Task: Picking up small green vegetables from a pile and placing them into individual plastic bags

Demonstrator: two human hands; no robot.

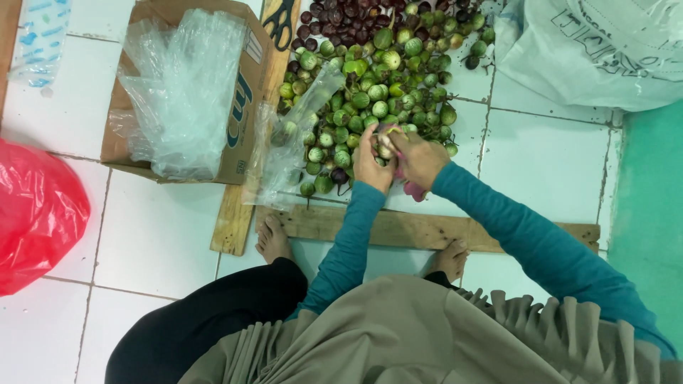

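Note:
A heap of small round green eggplants (370, 92) lies on the white tiled floor, with dark purple ones (348, 18) at its far edge. Both my hands meet at the near edge of the heap. My left hand (371, 165) and my right hand (418, 158) together hold a small pale green eggplant (386, 147); something pink shows under the right hand. Teal sleeves cover both arms. A clear plastic bag (288, 146) lies just left of my left hand, partly over the heap.
A cardboard box (245, 107) full of clear plastic bags stands at the left. A red plastic bag (35, 213) lies far left, a white sack (590, 50) top right. Wooden planks (398, 227) frame the heap; my bare feet rest by them. Black scissors (281, 21) lie on a plank.

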